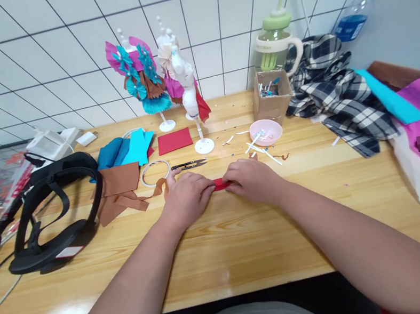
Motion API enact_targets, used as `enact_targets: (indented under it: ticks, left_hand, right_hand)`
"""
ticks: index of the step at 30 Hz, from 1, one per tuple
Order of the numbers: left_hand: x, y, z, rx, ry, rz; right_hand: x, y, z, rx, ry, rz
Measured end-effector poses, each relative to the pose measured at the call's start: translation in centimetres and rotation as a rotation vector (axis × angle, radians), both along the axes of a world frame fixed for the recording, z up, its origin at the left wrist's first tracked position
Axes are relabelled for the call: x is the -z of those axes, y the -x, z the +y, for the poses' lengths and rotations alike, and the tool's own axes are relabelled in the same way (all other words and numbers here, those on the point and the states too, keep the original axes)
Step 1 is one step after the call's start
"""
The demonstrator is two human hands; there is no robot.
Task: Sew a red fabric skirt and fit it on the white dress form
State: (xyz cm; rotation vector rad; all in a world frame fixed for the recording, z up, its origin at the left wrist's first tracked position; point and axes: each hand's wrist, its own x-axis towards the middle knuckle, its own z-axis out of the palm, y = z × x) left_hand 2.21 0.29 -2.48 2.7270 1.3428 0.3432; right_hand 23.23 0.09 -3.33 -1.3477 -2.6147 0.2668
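Note:
A narrow, folded strip of red fabric [219,184] lies between my two hands, low over the wooden table. My left hand [188,193] pinches its left end, and my right hand [252,179] grips the right end. Most of the strip is hidden under my fingers. Just beyond my left hand are small black thread snips [189,165] and a white ring [155,173]. A brown ribbon-like scrap [158,187] trails up to my left hand. Farther back lies a flat red fabric piece [174,141].
Two small mannequins in ruffled fabric [143,77] and a bare white mannequin [185,83] stand at the back. A pink dish [266,133], cardboard box [272,100] and plaid cloth [327,82] are right. Brown fabric [119,181] and a black headset [57,211] lie left.

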Motion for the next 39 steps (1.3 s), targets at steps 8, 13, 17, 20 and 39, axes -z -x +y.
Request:
enact_targets:
  ticks: [8, 13, 17, 20, 39]
  left_hand:
    - [-0.09, -0.18, -0.15, -0.005, 0.025, -0.016]
    - [0.21, -0.12, 0.02, -0.001, 0.012, -0.008]
    - [0.33, -0.16, 0.13, -0.005, 0.017, -0.019]
    - [0.28, -0.20, 0.09, -0.016, 0.025, -0.038]
    - [0.81, -0.21, -0.06, -0.097, 0.116, -0.103]
  right_hand:
    - [0.08, 0.06, -0.03, 0.005, 0.000, 0.002]
    - [0.30, -0.08, -0.18, 0.013, 0.029, 0.048]
    - [0.40, -0.08, -0.18, 0.036, 0.031, 0.078]
    - [0.54, -0.04, -0.02, 0.070, 0.039, 0.090]
    - [0.60, -0.19, 0.49, 0.190, 0.230, 0.226]
